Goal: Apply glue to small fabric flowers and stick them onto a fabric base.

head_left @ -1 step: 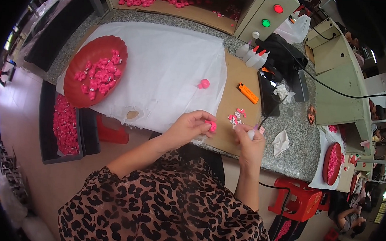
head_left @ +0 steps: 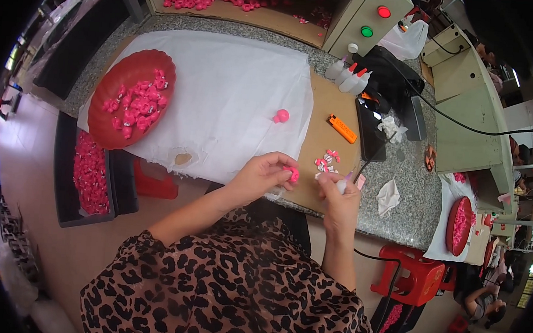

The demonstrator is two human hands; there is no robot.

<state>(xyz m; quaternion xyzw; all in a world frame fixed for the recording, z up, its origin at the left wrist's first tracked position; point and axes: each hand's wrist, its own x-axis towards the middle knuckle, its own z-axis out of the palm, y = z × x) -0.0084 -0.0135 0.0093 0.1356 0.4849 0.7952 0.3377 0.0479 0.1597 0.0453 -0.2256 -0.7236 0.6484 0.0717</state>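
Nothing differs between the two views; work appears to sit mid-step on one piece. Left hand (head_left: 260, 177), wrist bent over the edge of the white cloth (head_left: 222, 96), pinches a small pink plastic piece (head_left: 292, 173) at its fingertips. Just right of the piece, the right hand (head_left: 339, 198), forearm upright, closes its fingers round a small white squeeze bottle (head_left: 340, 184).

Speckled grey stone tabletop (head_left: 397, 220) under cloth and board.
A white cloth (head_left: 222, 96) covers its left half; a brown board (head_left: 326, 139) lies beside it; crumpled tissue (head_left: 388, 197) sits near the right front edge.
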